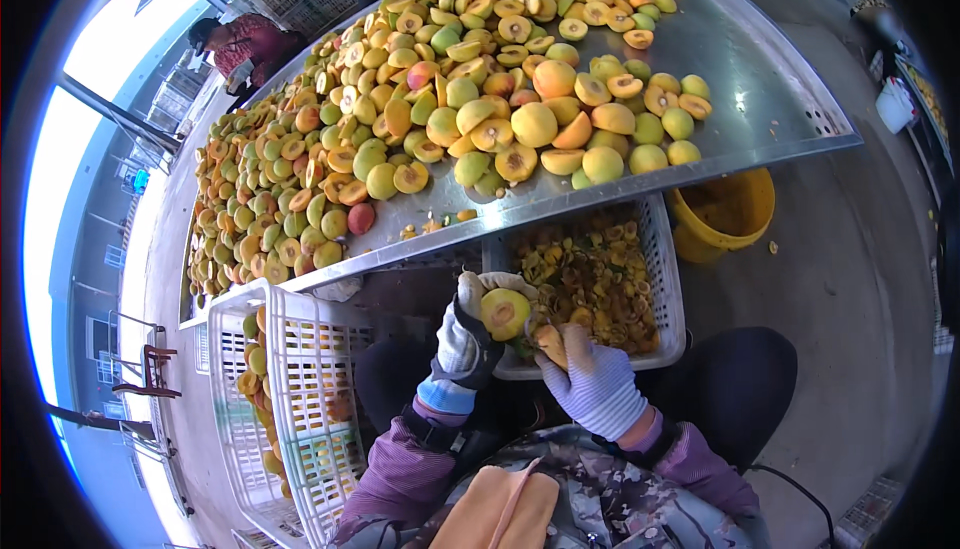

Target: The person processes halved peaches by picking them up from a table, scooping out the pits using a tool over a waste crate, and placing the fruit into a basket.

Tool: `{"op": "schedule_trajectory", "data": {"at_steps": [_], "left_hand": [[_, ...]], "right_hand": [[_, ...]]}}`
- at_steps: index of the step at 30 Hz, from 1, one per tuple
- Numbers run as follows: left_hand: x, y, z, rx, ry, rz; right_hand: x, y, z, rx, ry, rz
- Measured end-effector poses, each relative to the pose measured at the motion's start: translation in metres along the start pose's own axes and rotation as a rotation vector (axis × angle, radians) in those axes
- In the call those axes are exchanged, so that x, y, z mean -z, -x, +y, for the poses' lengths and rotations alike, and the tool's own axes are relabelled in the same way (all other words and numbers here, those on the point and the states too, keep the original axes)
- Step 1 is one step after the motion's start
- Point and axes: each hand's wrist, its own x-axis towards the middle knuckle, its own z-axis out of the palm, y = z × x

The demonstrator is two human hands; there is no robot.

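— What have we got in our hands, low in the middle of the frame?

— Our left hand, in a knitted white glove with a dark cuff, is curled around a halved peach, round, with yellow flesh and a dark hollow where the stone sat, cut face turned up toward us. Our right hand, in a ribbed pale glove, is closed on something orange-brown just beside that half; we cannot tell whether it is a tool or a piece of fruit.

— And under them?

— A white plastic crate with lattice walls, filled with crumpled yellow-brown scraps and stones. It sits below the edge of the metal table, a smooth, shiny sheet with a perforated corner at the right.

— The table itself?

— Heaped with peaches across the upper middle and left, whole and halved, skins matte yellow-green with red blushes.

— Elsewhere?

— A second lattice crate at lower left holds more halves, a round yellow bucket stands on the rough concrete at the right, and another person bends at the table's far upper-left edge.
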Motion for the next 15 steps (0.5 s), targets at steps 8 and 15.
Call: {"op": "schedule_trajectory", "data": {"at_steps": [8, 15], "left_hand": [[-0.028, 0.025, -0.008, -0.01, -0.103, 0.006], [-0.035, 0.032, -0.008, -0.024, -0.223, 0.109]], "right_hand": [[0.006, 0.01, -0.016, -0.035, 0.122, -0.095], [-0.002, 0.016, -0.015, -0.113, 0.054, -0.217]]}}
